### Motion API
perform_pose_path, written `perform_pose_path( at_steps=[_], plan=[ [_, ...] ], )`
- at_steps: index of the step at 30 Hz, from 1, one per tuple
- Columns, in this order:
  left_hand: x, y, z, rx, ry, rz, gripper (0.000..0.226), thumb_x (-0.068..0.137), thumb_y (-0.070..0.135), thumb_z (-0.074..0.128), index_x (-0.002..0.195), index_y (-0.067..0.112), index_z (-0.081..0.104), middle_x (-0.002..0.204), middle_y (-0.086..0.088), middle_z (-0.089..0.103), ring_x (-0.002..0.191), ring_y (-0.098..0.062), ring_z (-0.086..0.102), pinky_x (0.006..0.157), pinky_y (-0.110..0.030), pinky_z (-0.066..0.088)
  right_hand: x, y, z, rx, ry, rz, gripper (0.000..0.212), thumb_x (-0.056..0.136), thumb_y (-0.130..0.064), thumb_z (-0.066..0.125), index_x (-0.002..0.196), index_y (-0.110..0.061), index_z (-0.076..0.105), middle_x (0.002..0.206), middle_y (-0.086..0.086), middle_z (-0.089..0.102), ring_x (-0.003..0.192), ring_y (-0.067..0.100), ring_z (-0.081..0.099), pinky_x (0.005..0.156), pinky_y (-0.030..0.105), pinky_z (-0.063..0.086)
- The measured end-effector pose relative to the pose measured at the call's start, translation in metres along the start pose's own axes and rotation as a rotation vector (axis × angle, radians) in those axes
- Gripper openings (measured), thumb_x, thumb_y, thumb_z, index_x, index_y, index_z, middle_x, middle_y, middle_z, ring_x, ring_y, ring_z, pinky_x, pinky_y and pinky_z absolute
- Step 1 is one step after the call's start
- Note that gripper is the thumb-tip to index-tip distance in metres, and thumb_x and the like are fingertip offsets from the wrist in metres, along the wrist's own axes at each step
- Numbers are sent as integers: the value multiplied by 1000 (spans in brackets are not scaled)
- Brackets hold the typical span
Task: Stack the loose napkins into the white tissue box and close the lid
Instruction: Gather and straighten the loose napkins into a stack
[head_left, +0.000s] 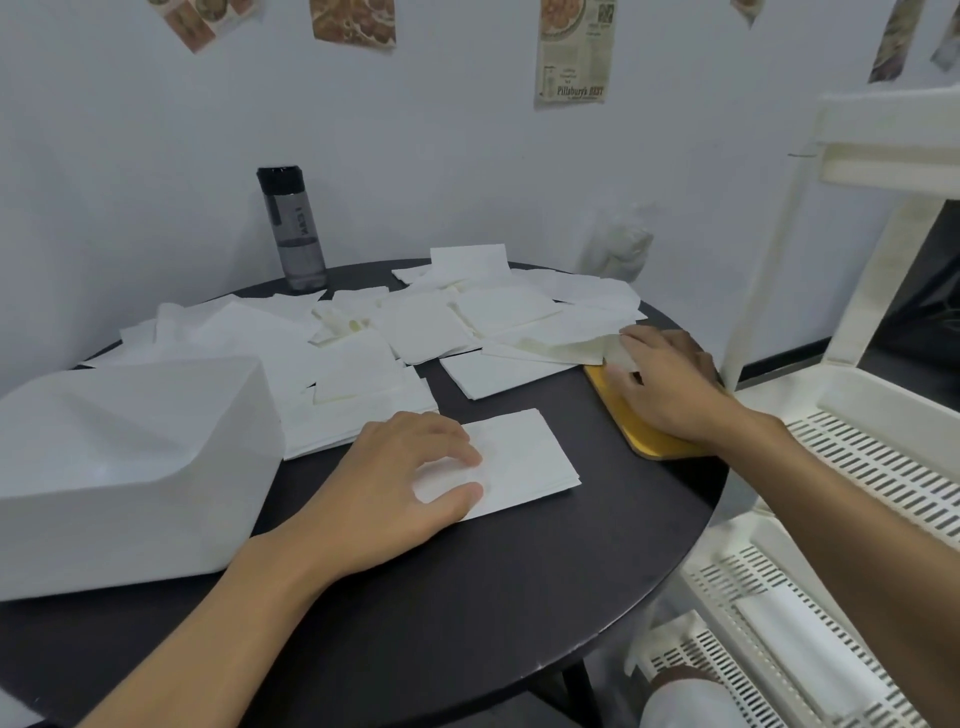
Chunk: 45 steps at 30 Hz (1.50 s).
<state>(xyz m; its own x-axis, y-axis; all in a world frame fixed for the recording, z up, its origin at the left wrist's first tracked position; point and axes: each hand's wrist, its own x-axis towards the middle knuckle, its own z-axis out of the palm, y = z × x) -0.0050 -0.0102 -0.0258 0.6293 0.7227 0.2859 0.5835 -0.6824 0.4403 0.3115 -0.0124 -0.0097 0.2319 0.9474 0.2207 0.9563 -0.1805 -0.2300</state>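
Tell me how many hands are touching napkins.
2. The left hand rests on the white napkin stack at the front of the black round table; the right hand pinches a loose white napkin over the flat yellow tray. Neither is hidden.

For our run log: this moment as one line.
left hand presses white napkin stack | right hand pinches loose white napkin above flat yellow board | white tissue box untouched

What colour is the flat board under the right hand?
Golden yellow board, head view.
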Motion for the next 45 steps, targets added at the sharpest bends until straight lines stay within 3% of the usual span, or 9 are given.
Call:
perform_pose_path(
  at_steps=[7, 12, 16, 21, 30, 33, 37, 42, 45],
  plan=[
    [0, 0, 0, 3, -3, -10, 45, 75, 70, 46, 107, 46, 67, 125, 36, 51, 128, 11, 37, 109, -21, 24, -16, -19, -4, 280, 297, -189, 41, 104, -28, 42, 141, -13, 52, 150, -6, 45, 136, 17, 35, 113, 47, 33],
    [-1, 2, -1, -13, 26, -14, 38, 82, 66, 46, 106, 46, 67, 122, 35, 52, 127, 8, 40, 107, -21, 25, -30, -45, -24, 780, 553, -222, 23, 100, -9, 52, 112, -11, 72, 114, -7, 64, 108, 7, 60, 86, 14, 47],
    [-1, 8, -7, -251, 270, -90, 13, 98, 36, 57, 107, 41, 66, 115, 28, 60, 116, 7, 51, 101, -17, 35, -38, -64, -36, 1076, 501, -243, 22, 98, -3, 55, 105, -12, 74, 108, -4, 70, 104, 13, 65, 87, 23, 51],
    [1, 9, -20, -461, 450, -217, 33, 98, 18, 61, 117, 45, 56, 119, 23, 60, 111, 2, 57, 93, -22, 47, -45, -85, -41, 1508, 269, -151, 20, 92, -2, 65, 98, -16, 78, 106, 11, 75, 98, 30, 70, 81, 38, 56],
    [-8, 21, -36, -922, 259, -157, 44, 90, 8, 66, 129, 26, 59, 115, -4, 75, 104, -28, 71, 93, -37, 54, -49, -108, -31, 1353, 275, 6, 31, 89, 4, 63, 68, -19, 71, 73, -6, 72, 75, 14, 65, 67, 30, 52],
    [-12, 22, -38, -920, 104, -123, 64, 78, 29, 75, 137, 32, 50, 123, -1, 71, 112, -21, 68, 90, -33, 53, -45, -108, -29, 1200, 322, 112, 27, 84, -17, 74, 61, -13, 60, 60, 0, 60, 61, 8, 51, 61, 28, 42],
    [-14, 25, -35, -791, -35, -85, 98, 65, 33, 82, 146, 47, 28, 127, 4, 68, 120, -18, 62, 105, -43, 48, -40, -112, -32, 1060, 310, 204, 55, 71, -49, 84, 61, -15, 41, 54, -1, 43, 49, 13, 39, 51, 28, 36],
    [-13, 24, -33, -803, 23, -125, 108, 69, 32, 84, 146, 59, 13, 112, -6, 74, 95, -29, 68, 97, -37, 49, -36, -117, -29, 1012, 282, 221, 52, 74, -46, 83, 59, -16, 43, 54, -3, 45, 51, 13, 40, 57, 33, 38],
    [-12, 24, -33, -875, 155, -140, 84, 84, 9, 79, 142, 50, 33, 98, -11, 76, 94, -20, 71, 95, -25, 52, -38, -120, -28, 1130, 248, 200, 40, 82, -31, 79, 59, -13, 51, 56, -4, 48, 49, 8, 42, 58, 26, 37]
  ],
)
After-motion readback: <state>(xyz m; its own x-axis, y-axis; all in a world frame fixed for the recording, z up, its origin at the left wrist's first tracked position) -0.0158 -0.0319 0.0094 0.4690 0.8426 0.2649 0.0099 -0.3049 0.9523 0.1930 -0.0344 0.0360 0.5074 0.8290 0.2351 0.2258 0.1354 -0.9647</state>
